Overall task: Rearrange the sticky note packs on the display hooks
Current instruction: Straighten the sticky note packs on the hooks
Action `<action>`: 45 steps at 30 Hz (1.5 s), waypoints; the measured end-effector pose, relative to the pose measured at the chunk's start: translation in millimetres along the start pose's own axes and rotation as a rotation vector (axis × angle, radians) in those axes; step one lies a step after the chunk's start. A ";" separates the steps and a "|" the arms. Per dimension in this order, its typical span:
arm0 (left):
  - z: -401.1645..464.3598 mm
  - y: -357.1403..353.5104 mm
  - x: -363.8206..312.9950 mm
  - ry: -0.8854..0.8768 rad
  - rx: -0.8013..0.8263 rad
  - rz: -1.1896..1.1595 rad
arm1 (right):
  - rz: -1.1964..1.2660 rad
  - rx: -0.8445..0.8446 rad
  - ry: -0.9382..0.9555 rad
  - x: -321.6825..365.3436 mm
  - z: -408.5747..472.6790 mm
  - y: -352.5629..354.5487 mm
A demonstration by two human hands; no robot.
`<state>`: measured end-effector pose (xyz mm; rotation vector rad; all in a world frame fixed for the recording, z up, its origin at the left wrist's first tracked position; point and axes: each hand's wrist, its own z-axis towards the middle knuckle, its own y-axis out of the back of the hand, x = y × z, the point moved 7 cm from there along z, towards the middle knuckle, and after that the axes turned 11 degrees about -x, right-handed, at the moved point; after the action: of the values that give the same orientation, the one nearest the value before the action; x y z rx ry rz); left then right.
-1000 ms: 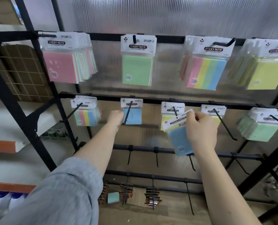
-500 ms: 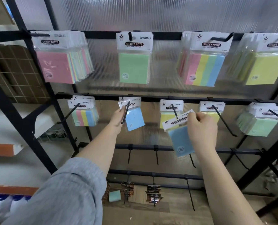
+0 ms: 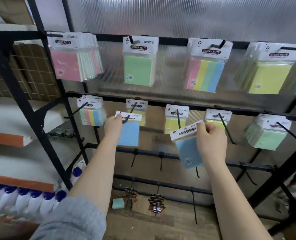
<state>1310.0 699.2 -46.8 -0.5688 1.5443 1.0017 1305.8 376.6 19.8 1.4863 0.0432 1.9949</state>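
Shop or stockroom: black display rack with peg hooks, carded sticky note packs hung in rows at 12 o'clock; blue-capped bottles shelved at 8 o'clock.

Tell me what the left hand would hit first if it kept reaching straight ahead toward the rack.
Likely the yellow pack hanging further back on the same hook. The left hand pinches the blue pack near the hook's tip, so that pack would reach it first. Depth is hard to judge.

black display rack, hooks hung with sticky note packs
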 end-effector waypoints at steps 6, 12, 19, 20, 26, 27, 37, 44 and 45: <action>-35.0 40.7 -4.9 -0.074 -0.120 0.114 | 0.009 0.045 0.086 4.9 -4.8 15.2; -62.5 61.0 -10.5 -0.121 -0.163 0.072 | 0.067 0.039 0.110 8.0 -20.8 28.6; -82.1 64.5 -21.1 -0.260 -0.059 0.110 | 0.280 -0.028 -0.115 -1.1 -44.4 41.5; -82.5 64.6 -23.7 -0.295 -0.020 0.124 | 0.319 -0.053 -0.166 -3.6 -49.5 42.8; -78.7 69.3 -34.2 -0.446 0.144 0.215 | 0.443 -0.165 -0.344 -14.4 -87.1 52.2; -79.4 68.2 -36.6 -0.461 0.156 0.216 | 0.440 -0.171 -0.353 -14.8 -91.5 55.0; -123.8 17.3 -64.5 -0.575 0.334 0.214 | 0.430 -0.344 -0.365 -31.7 -96.4 128.8; -166.8 -21.9 -86.3 -0.604 0.351 0.241 | 0.543 -0.378 -0.420 -59.4 -76.4 173.3; -174.5 -27.9 -90.8 -0.606 0.346 0.242 | 0.540 -0.378 -0.416 -64.4 -70.8 181.0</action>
<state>1258.4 523.1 29.4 0.1653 1.2067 0.9423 1169.2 224.4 9.9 1.7351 -0.9450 1.8831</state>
